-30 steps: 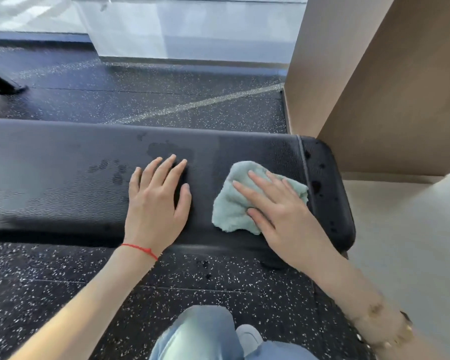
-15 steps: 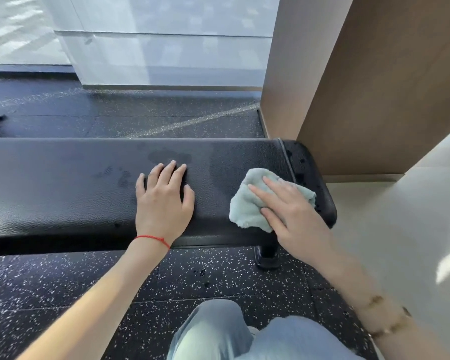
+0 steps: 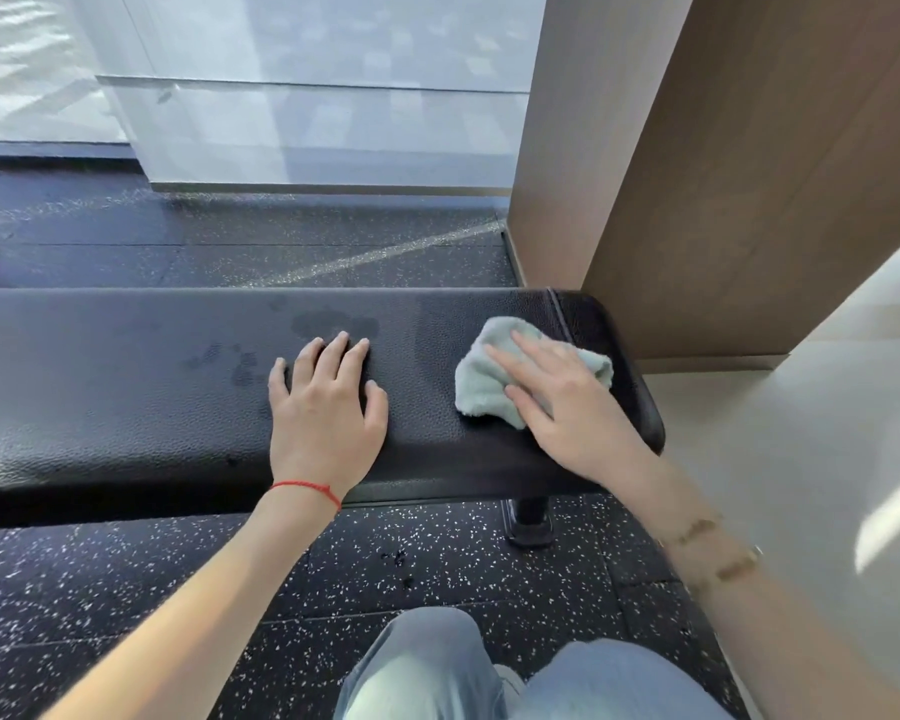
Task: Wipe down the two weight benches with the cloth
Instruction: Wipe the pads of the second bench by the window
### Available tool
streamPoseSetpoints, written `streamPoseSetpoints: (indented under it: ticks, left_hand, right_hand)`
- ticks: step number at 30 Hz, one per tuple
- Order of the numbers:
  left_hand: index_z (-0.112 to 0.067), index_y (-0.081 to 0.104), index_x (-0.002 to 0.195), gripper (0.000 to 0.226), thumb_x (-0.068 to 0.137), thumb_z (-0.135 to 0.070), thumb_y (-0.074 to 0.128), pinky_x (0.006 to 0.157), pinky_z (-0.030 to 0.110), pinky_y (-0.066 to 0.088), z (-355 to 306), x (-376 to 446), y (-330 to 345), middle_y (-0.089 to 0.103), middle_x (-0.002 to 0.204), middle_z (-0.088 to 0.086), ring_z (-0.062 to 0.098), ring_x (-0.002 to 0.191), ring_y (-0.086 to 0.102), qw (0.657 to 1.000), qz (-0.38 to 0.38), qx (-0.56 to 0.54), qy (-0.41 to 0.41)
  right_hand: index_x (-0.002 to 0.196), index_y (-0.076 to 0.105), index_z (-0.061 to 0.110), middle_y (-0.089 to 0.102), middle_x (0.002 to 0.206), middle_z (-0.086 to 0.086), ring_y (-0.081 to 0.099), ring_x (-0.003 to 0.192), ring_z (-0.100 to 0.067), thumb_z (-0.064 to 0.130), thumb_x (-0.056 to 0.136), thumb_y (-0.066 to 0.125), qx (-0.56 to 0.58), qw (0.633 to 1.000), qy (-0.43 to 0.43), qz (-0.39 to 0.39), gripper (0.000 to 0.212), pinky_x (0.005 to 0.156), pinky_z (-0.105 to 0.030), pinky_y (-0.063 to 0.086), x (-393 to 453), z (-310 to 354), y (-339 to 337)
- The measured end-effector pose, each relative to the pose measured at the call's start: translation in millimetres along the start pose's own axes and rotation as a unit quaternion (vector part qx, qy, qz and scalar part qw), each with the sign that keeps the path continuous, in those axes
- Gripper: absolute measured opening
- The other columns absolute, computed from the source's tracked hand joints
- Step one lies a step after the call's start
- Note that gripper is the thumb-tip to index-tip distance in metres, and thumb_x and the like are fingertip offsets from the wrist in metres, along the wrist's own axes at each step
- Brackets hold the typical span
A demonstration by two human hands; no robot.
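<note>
Head view: right hand (image 3: 567, 407) flat, pressing cloth (image 3: 481, 381) on bench (image 3: 126, 387); left hand (image 3: 323, 407) flat, empty.

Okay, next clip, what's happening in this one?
A person is wiping a black padded bench with a pale green cloth. The right hand presses the bunched cloth flat against the pad near its right end, fingers straight. The left hand rests flat on the pad beside it, apart from the cloth. Damp patches show on the pad just beyond the left hand. Only one bench is in view.
</note>
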State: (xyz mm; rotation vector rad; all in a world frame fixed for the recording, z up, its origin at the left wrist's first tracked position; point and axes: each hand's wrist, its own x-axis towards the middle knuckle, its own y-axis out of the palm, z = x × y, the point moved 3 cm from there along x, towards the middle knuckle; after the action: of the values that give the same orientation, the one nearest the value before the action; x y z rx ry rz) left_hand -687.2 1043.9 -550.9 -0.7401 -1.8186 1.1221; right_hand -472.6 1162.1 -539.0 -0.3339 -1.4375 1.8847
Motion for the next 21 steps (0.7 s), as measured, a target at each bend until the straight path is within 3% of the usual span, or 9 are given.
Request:
streamPoseSetpoints:
  ticks: [4,7,11,17,21]
  left_hand:
    - [-0.018,0.054,0.136,0.055,0.09,-0.038,0.03,0.115,0.054,0.023,0,0,0,0.049,0.145,0.003,0.025,0.137,0.038,1.0,-0.002,0.003,0.001]
    - [-0.017,0.054,0.135,0.056,0.089,-0.038,0.03,0.115,0.054,0.023,-1,0,1,0.05,0.144,0.004,0.025,0.136,0.039,1.0,-0.005,0.004,-0.001]
    - [-0.017,0.056,0.133,0.054,0.088,-0.036,0.033,0.114,0.054,0.024,-1,0,1,0.052,0.143,0.004,0.026,0.135,0.041,1.0,-0.012,0.002,-0.003]
    - [-0.019,0.055,0.134,0.052,0.089,-0.036,0.035,0.114,0.053,0.023,1,0,1,0.051,0.144,0.003,0.025,0.135,0.04,1.0,-0.012,0.001,-0.002]
    - [-0.019,0.054,0.135,0.055,0.089,-0.038,0.031,0.115,0.053,0.023,1,0,2,0.05,0.145,0.003,0.025,0.136,0.039,1.0,-0.005,0.0,0.002]
  right_hand:
    - [0.144,0.033,0.045,0.029,0.155,0.009,0.02,0.145,-0.01,0.035,0.097,0.038,0.033,0.999,0.018,-0.013,0.048,0.121,-0.031,0.012,-44,-6,-17]
    - [0.143,0.037,0.038,0.03,0.155,0.003,0.023,0.144,-0.019,0.027,0.1,0.044,0.017,0.998,0.06,-0.027,0.045,0.116,-0.024,0.005,5,-31,-21]
    - [0.146,0.033,0.033,0.025,0.158,0.0,0.021,0.145,-0.029,0.031,0.101,0.039,-0.019,0.992,0.128,0.004,0.045,0.118,-0.038,0.009,84,-56,-14]
    - [0.141,0.039,0.039,0.034,0.153,0.002,0.026,0.142,-0.021,0.034,0.096,0.041,0.015,1.0,0.011,-0.009,0.046,0.119,-0.039,0.017,-4,-25,-17]
    - [0.142,0.037,0.043,0.032,0.153,0.01,0.023,0.143,-0.01,0.039,0.095,0.039,0.033,0.999,-0.003,-0.009,0.047,0.119,-0.03,0.013,-58,-12,-26]
